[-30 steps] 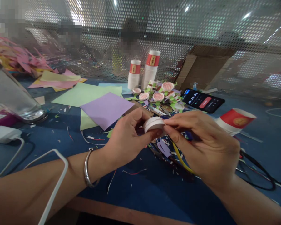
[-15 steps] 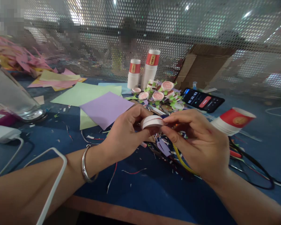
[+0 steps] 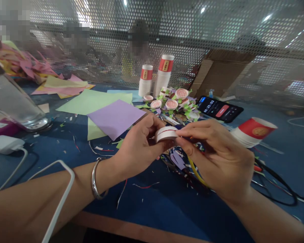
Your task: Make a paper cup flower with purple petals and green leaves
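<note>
Both my hands meet over the middle of the blue table [image 3: 167, 202]. My left hand [image 3: 138, 148], a metal bangle on its wrist, pinches a small round white cup bottom with a thin red line [image 3: 166, 134] between thumb and fingers. My right hand [image 3: 218, 157] is closed on the same piece from the right, its fingertips on the rim. Under the hands lie purple and green paper scraps and a yellow strip [image 3: 196, 172].
Behind the hands lies a pile of finished cup-bottom flowers [image 3: 176, 101], two stacks of paper cups [image 3: 163, 74], a phone showing a timer [image 3: 219, 108] and a stack of cups on its side [image 3: 252, 131]. Coloured paper sheets [image 3: 115, 116], a glass [image 3: 12, 101] and a charger cable [image 3: 60, 189] at left.
Almost nothing has moved. My hands shifted slightly up, then back, and turned the white piece a little between the fingertips. The phone timer advanced by a second.
</note>
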{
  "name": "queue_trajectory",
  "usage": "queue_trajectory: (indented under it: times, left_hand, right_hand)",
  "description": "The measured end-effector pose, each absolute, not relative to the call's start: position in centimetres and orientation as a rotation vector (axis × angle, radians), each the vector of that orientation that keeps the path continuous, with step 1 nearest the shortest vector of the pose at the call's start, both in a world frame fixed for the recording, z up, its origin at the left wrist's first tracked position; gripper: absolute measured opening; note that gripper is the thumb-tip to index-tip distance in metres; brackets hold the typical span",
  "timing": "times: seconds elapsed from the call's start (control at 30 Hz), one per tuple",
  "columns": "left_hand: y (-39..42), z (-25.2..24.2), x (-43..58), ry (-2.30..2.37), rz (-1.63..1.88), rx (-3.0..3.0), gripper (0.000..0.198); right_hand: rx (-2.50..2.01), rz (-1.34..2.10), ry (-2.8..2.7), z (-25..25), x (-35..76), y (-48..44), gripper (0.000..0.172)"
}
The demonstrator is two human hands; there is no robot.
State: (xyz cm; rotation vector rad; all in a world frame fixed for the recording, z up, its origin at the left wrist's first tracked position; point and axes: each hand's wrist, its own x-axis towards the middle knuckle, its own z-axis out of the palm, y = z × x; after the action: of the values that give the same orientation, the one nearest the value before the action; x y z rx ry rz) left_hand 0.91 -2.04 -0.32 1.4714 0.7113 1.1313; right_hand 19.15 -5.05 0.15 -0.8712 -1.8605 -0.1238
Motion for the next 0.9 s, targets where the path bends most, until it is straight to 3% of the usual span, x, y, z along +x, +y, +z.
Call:
queue_trajectory:
  times: [0.9]
  left_hand:
    - [-1.44,-0.29,0.4,0.681,1.064,1.52,0.037]
  right_hand:
    - [-0.84,-0.177,-1.95,0.42,19.4,-5.3,0.025]
